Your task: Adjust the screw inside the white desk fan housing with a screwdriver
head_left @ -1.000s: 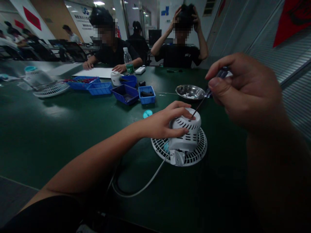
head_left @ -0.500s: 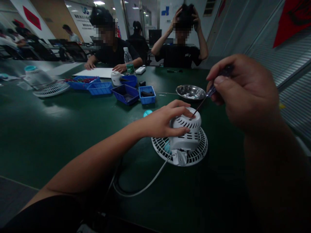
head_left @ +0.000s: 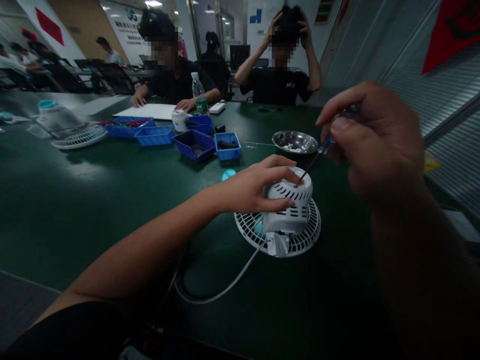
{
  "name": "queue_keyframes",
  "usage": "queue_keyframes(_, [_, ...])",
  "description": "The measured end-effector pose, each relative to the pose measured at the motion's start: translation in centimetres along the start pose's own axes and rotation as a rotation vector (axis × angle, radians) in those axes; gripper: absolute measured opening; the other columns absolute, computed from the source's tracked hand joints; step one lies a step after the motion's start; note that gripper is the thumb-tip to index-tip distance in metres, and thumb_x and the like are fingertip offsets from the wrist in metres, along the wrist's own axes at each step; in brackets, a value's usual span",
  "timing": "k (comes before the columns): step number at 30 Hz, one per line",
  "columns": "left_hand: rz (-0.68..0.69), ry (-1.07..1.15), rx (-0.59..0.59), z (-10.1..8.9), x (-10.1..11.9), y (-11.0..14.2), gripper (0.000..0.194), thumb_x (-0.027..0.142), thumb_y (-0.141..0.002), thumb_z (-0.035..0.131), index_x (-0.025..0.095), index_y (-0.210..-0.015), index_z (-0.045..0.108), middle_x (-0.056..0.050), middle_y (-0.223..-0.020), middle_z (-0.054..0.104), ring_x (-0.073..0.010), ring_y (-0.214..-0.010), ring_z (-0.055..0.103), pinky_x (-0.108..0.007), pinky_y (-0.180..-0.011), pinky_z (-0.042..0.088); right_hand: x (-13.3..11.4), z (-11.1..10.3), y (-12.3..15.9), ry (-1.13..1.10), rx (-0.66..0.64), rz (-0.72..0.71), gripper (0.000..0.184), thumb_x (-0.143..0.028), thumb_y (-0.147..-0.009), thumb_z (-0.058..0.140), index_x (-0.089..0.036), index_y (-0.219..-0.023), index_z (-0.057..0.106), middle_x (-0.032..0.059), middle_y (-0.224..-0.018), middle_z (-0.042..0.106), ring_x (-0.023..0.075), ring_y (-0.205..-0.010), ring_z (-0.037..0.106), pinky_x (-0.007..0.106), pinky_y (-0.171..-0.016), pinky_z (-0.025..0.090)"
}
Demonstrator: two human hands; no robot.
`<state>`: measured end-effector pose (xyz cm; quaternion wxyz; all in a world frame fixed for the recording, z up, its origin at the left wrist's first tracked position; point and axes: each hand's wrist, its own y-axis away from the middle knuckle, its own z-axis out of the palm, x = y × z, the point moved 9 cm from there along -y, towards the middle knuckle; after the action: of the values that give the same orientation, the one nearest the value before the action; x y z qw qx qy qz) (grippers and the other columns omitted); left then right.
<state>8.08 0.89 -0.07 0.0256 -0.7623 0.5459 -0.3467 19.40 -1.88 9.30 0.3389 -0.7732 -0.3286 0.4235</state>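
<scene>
A small white fan stands face down on the green table, its slotted motor housing on top of the round grille. My left hand is spread around the left side and top of the housing, gripping it. In my right hand is a screwdriver with a clear purplish handle, tilted down to the left. Its tip meets the housing's top near the rim, close to my left index finger; the screw there is too small to make out. A white cord curves from the fan's bracket.
Behind the fan sits a metal bowl with small white parts. Several blue bins, a water bottle and a turquoise cap are further left. Another fan lies at far left. Two people sit across the table.
The housing and the screwdriver tip have shifted very slightly to the right. My right hand has turned a little around the handle, while my left hand keeps its hold.
</scene>
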Motion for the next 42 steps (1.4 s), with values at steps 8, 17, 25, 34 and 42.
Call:
queue_keyframes(8, [0.018, 0.011, -0.003, 0.1, 0.2, 0.0, 0.048, 0.046, -0.096, 0.068, 0.016, -0.133, 0.069, -0.020, -0.152, 0.052, -0.0307, -0.143, 0.057, -0.045, -0.123, 0.048, 0.0, 0.2, -0.2, 0.137, -0.066, -0.003, 0.027, -0.010, -0.092, 0.059, -0.023, -0.115, 0.066, -0.0058, -0.076, 0.046, 0.0029, -0.057, 0.042, 0.021, -0.052, 0.031])
queue_keyframes(17, [-0.006, 0.018, 0.005, 0.1, -0.2, 0.0, 0.047, 0.048, -0.095, 0.069, 0.020, -0.133, 0.069, -0.017, -0.153, 0.052, -0.0318, -0.144, 0.056, -0.047, -0.122, 0.049, -1.0, -0.3, -0.2, 0.129, -0.054, 0.023, 0.007, -0.013, -0.093, 0.063, -0.020, -0.094, 0.062, -0.0081, -0.067, 0.044, -0.0020, -0.047, 0.035, 0.014, -0.042, 0.020])
queue_keyframes(25, [0.008, 0.031, 0.012, 0.2, -0.2, 0.0, 0.048, 0.049, -0.095, 0.070, 0.017, -0.132, 0.069, -0.019, -0.153, 0.051, -0.0316, -0.144, 0.056, -0.045, -0.121, 0.050, 0.0, 0.2, 0.2, 0.052, -0.133, 0.016, 0.012, -0.027, -0.102, 0.060, -0.024, -0.112, 0.066, -0.0029, -0.093, 0.066, 0.0090, -0.082, 0.066, 0.025, -0.071, 0.054])
queue_keyframes(34, [0.025, 0.024, 0.007, 0.2, -0.1, 0.0, 0.046, 0.047, -0.095, 0.070, 0.019, -0.131, 0.069, -0.018, -0.152, 0.051, -0.0303, -0.142, 0.056, -0.045, -0.122, 0.049, -0.3, 1.2, 0.1, 0.084, -0.166, -0.058, 0.034, -0.013, -0.097, 0.060, -0.025, -0.129, 0.058, -0.0025, -0.113, 0.069, 0.0022, -0.069, 0.064, 0.017, -0.057, 0.052])
queue_keyframes(42, [0.023, 0.039, -0.002, 0.2, 0.2, 0.0, 0.045, 0.046, -0.095, 0.070, 0.018, -0.130, 0.070, -0.019, -0.152, 0.052, -0.0318, -0.140, 0.058, -0.047, -0.121, 0.050, -0.1, 0.6, 0.2, 0.257, -0.051, -0.030, 0.027, -0.019, -0.095, 0.067, -0.027, -0.120, 0.064, -0.0080, -0.081, 0.060, 0.0022, -0.057, 0.054, 0.017, -0.048, 0.038])
